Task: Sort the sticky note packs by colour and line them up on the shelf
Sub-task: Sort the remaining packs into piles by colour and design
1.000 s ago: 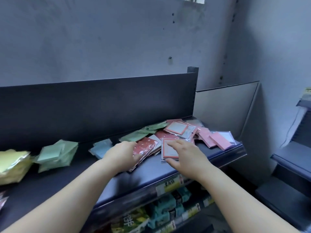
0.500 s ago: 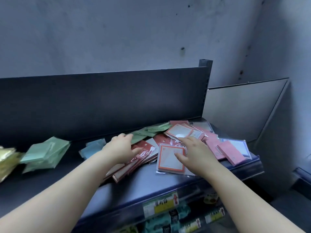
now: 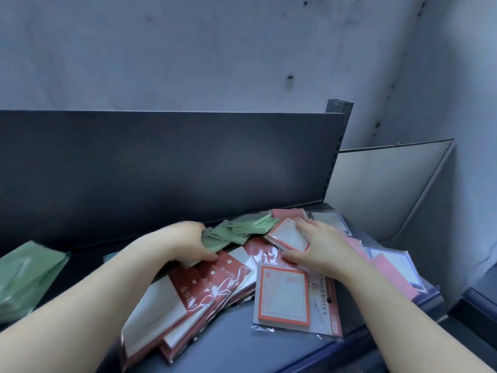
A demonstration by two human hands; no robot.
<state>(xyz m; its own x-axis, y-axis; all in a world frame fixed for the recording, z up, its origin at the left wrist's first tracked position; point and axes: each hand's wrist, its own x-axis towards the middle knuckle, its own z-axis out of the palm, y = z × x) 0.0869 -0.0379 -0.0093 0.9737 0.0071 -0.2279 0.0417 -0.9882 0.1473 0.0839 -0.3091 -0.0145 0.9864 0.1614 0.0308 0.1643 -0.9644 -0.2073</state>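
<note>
**A:** What does the head camera take in?

**B:** A dark shelf (image 3: 269, 337) with a dark back panel (image 3: 161, 168) and a grey wall behind it. Two bare forearms reach in from the bottom edge towards a loose heap of sticky note packs.

**A:** Where is the left hand?

**B:** The left hand (image 3: 188, 243) sits at the middle of the shelf. Its grip is closed on the green packs (image 3: 242, 230), thumb underneath and fingers curled over the near end of that fanned bunch, which lies against the back panel.

**A:** And the right hand?

**B:** The right hand (image 3: 320, 249) lies flat, its grip open with fingers spread. The fingertips rest on a red-bordered pack (image 3: 289, 235) at the back of the heap, and the thumb touches the dark red packs (image 3: 215, 286) beneath.

**A:** How are the other packs placed?

**B:** The dark red packs, white-patterned and wrapped in clear film, spill in an overlapping slant towards the front left. Just right of them an orange-bordered pack (image 3: 285, 297) lies flat near the front edge, under the right wrist. Pink packs (image 3: 390, 278) and a blue-bordered pack (image 3: 395, 262) lie at the right end of the shelf. Well apart, at the far left, a separate green pile (image 3: 29, 275) sits by itself.
</note>
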